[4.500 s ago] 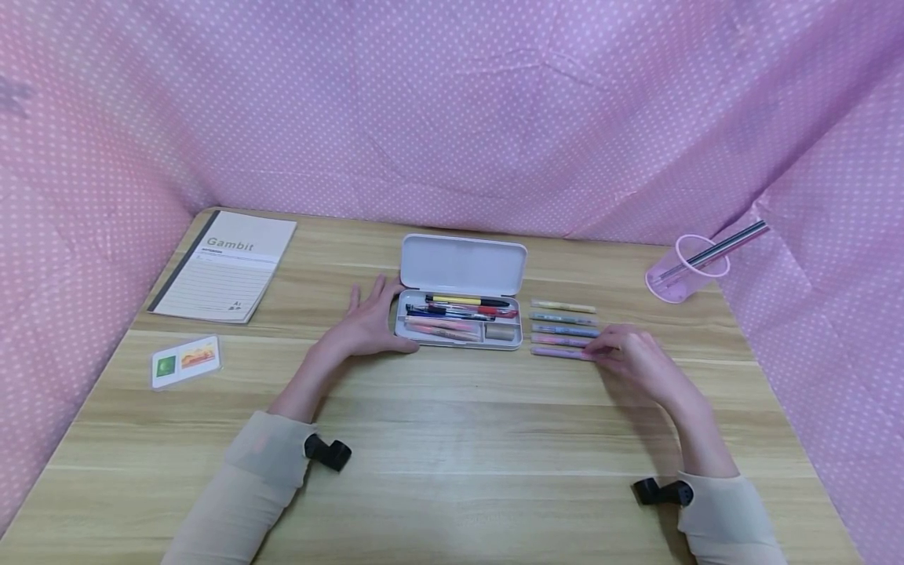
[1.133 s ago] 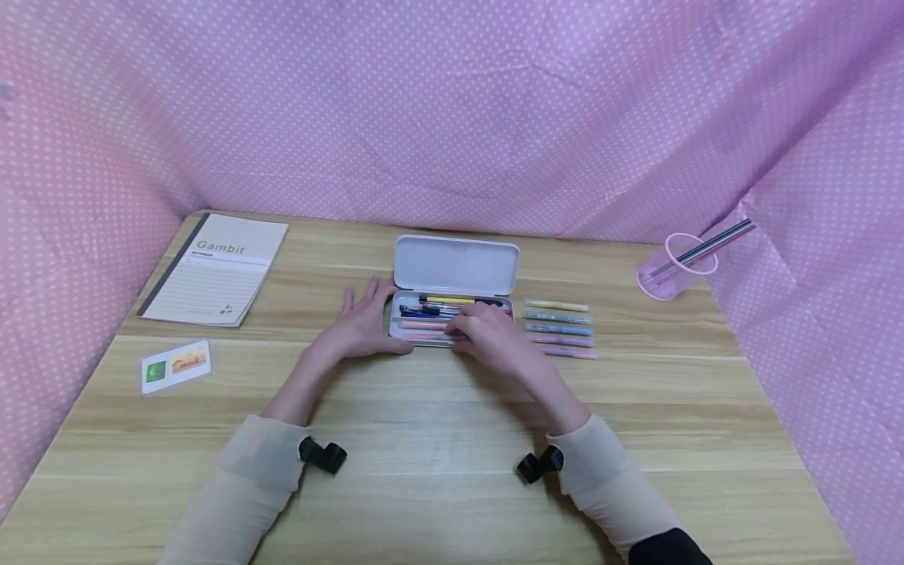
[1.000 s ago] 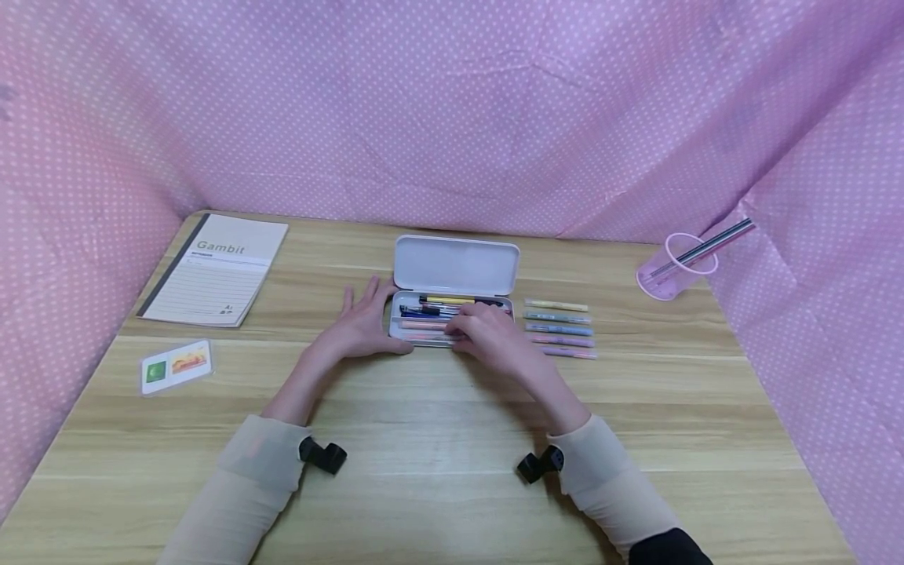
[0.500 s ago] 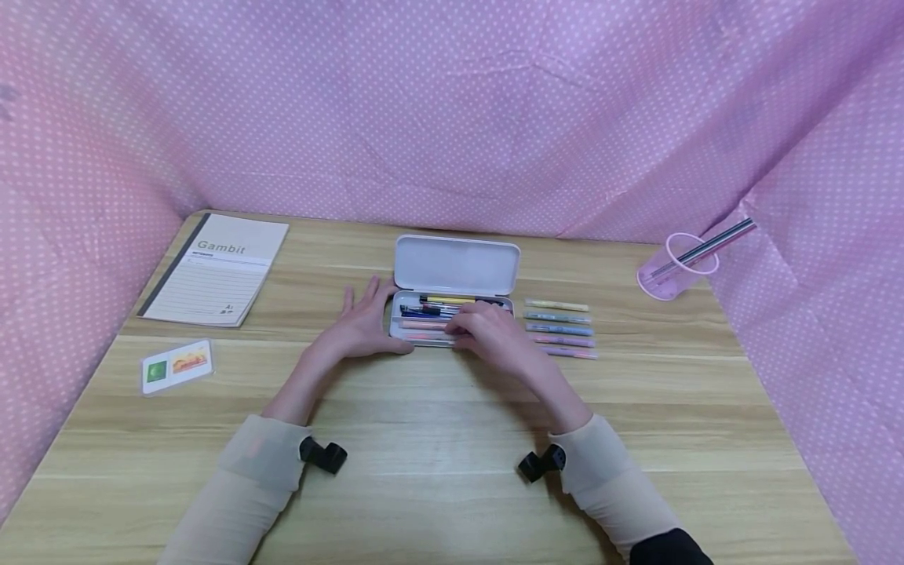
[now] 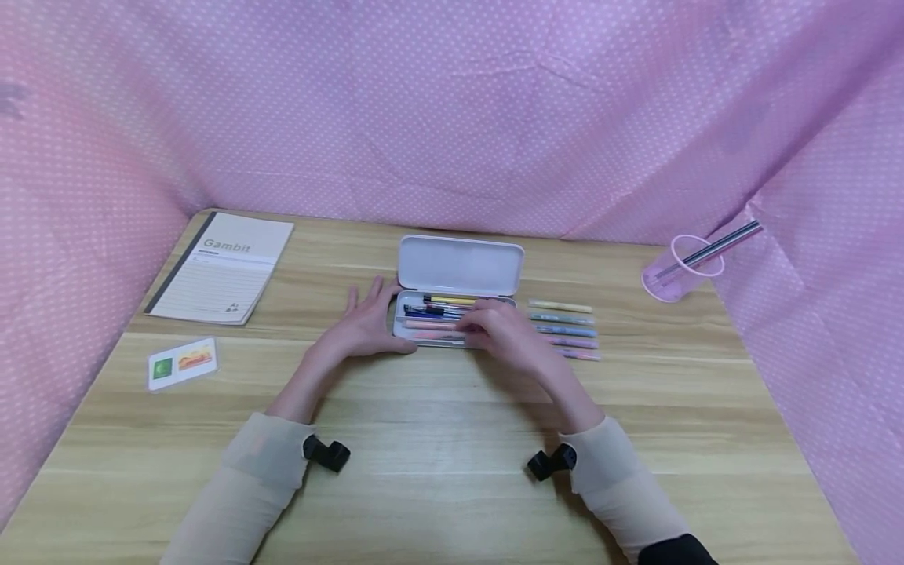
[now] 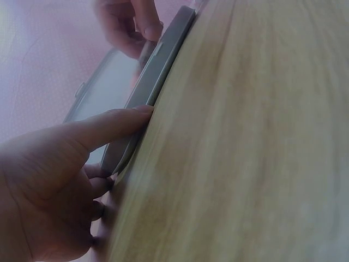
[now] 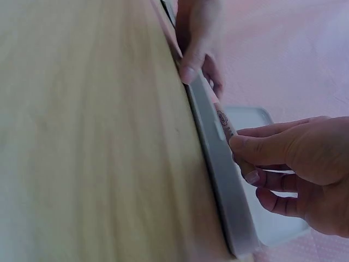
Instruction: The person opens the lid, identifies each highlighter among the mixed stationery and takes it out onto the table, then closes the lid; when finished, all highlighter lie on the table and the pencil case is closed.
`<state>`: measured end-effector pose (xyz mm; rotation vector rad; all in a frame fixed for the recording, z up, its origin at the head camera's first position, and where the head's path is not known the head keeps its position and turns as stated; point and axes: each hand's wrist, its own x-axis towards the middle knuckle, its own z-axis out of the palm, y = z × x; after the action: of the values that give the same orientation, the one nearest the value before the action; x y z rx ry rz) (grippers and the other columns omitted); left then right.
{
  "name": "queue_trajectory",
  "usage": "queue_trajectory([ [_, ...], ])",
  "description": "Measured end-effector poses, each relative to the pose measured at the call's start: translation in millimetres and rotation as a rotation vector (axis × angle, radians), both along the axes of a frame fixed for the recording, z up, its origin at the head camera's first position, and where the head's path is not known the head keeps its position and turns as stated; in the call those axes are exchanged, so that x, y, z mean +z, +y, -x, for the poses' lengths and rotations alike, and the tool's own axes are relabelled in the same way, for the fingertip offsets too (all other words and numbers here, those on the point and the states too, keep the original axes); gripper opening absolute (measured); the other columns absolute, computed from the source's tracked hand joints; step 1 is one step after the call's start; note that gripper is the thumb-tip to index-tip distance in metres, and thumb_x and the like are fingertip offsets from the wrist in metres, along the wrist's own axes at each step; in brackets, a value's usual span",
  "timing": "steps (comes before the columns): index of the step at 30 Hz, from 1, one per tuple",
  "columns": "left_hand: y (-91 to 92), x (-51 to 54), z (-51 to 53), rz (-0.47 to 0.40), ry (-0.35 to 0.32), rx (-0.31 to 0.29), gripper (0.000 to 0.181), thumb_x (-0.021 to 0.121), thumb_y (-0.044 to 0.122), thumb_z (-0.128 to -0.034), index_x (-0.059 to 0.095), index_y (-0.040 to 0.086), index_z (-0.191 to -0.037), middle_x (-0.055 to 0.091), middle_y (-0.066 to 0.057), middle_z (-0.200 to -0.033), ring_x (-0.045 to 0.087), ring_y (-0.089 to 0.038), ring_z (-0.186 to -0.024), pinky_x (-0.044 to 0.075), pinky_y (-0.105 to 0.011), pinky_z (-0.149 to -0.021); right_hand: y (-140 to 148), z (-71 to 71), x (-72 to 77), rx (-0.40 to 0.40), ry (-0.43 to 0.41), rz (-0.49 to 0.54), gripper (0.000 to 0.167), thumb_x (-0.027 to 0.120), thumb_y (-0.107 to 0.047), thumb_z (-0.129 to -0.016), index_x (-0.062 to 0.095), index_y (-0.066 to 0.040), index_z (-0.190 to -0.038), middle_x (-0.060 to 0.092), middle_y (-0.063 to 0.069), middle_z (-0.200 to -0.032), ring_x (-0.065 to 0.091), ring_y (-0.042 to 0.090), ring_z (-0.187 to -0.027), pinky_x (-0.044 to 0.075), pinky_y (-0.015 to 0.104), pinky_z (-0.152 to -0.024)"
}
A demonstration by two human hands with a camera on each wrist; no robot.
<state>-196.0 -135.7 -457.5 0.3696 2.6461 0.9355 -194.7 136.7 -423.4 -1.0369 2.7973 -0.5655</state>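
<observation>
An open white metal pencil case (image 5: 399, 326) lies mid-table, lid (image 5: 461, 265) tipped back. My left hand (image 5: 363, 326) holds its left end, thumb along the front wall and a finger at the back corner. Over the case's front right part, my right hand (image 5: 504, 333) pinches a pale pink pen (image 7: 224, 123) between thumb and fingers, as the right wrist view shows. Another pink pen (image 5: 427, 325) lies in the front compartment. Behind them are a yellow-and-black pen (image 5: 452, 300) and dark ballpoints (image 5: 427, 311). My right hand hides the case's right end.
Several pastel pens (image 5: 561, 318) lie in a row right of the case. A pink pen cup (image 5: 667, 276) with pencils stands at the far right. At the left lie a notebook (image 5: 222, 271) and a card (image 5: 182, 364). Pink dotted cloth (image 5: 452, 118) surrounds the table.
My right hand has gone from the pen row at the right into the case. In the last half second it shifts slightly right. My left hand stays at the case's left end.
</observation>
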Motion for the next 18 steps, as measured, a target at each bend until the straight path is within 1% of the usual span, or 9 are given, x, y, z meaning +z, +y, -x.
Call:
queue_trajectory([
  [2, 0.5, 0.3, 0.4, 0.0, 0.001, -0.003, 0.104, 0.088, 0.042, -0.0751, 0.03, 0.01, -0.156, 0.011, -0.016, -0.174, -0.003, -0.042, -0.162, -0.018, -0.065, -0.125, 7.8, 1.6, 2.4, -0.008, 0.008, 0.024, 0.015, 0.073, -0.012, -0.095, 0.079, -0.015, -0.108, 0.075, 0.001, -0.105, 0.071, 0.018, -0.1, 0.059, 0.039, -0.09],
  [4, 1.0, 0.0, 0.7, 0.0, 0.002, -0.002, 0.105, 0.088, 0.042, -0.0749, 0.03, 0.01, -0.156, 0.011, -0.017, -0.174, -0.003, -0.042, -0.162, -0.018, -0.065, -0.125, 17.0, 2.9, 5.1, -0.034, 0.012, 0.044, 0.015, 0.074, -0.013, -0.094, 0.08, -0.015, -0.108, 0.075, 0.0, -0.103, 0.07, 0.017, -0.096, 0.058, 0.038, -0.085],
  [9, 1.6, -1.5, 1.4, 0.004, 0.004, 0.0, 0.106, 0.088, 0.044, -0.0742, 0.03, 0.01, -0.157, 0.011, -0.018, -0.174, -0.003, -0.042, -0.162, -0.018, -0.065, -0.125, 48.3, 3.6, 11.6, -0.09, 0.006, 0.096, 0.014, 0.076, -0.012, -0.092, 0.08, -0.015, -0.106, 0.074, 0.001, -0.101, 0.067, 0.016, -0.087, 0.056, 0.035, -0.075],
  [15, 1.0, -2.9, 1.6, 0.004, -0.007, 0.005, 0.107, 0.088, 0.045, -0.0738, 0.029, 0.012, -0.158, 0.008, -0.017, -0.175, -0.004, -0.04, -0.162, -0.019, -0.063, -0.126, 94.7, 0.6, 11.1, -0.113, 0.036, 0.14, 0.017, 0.078, -0.006, -0.088, 0.079, -0.012, -0.104, 0.074, 0.002, -0.095, 0.069, 0.017, -0.088, 0.058, 0.042, -0.08],
  [18, 0.2, -3.3, 1.6, 0.005, -0.006, 0.009, 0.108, 0.088, 0.045, -0.0735, 0.029, 0.013, -0.158, 0.007, -0.017, -0.175, -0.004, -0.04, -0.162, -0.018, -0.062, -0.127, 115.1, -3.1, 10.3, -0.116, 0.034, 0.145, 0.017, 0.077, -0.003, -0.088, 0.079, -0.01, -0.103, 0.072, 0.002, -0.093, 0.068, 0.018, -0.086, 0.057, 0.043, -0.079],
])
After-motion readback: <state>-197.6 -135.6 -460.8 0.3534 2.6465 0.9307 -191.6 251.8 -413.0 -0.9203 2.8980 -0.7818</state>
